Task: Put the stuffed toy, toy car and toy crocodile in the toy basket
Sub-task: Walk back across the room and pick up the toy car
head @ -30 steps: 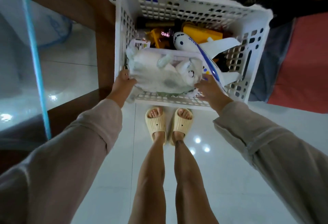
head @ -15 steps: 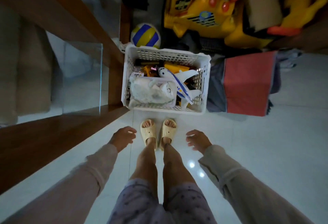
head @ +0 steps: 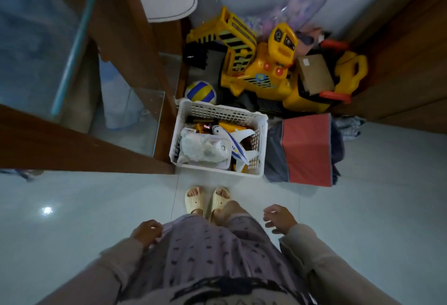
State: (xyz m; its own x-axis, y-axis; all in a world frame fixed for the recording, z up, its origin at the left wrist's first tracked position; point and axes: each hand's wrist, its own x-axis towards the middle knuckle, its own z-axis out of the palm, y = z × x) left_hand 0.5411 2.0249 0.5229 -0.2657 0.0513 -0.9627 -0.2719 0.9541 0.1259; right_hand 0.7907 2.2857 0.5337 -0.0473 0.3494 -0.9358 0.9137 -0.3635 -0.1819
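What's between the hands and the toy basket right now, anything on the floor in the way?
In the head view, only the person's feet in cream slippers stand on the bare tile between the left hand, the right hand and the toy basket.

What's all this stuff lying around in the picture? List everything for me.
toy basket: one, white, on the floor ahead of the feet
stuffed toy: one, white, inside the basket, left side
toy plane: one, white with blue stripe, inside the basket, right side
ball: one, yellow, blue and white, behind the basket
ride-on digger: one, yellow, behind the basket
cardboard box: one, brown, on the digger
cushion: one, red, right of the basket
slippers: two, cream, on the feet
left hand: empty, by the thigh
right hand: empty, fingers loose
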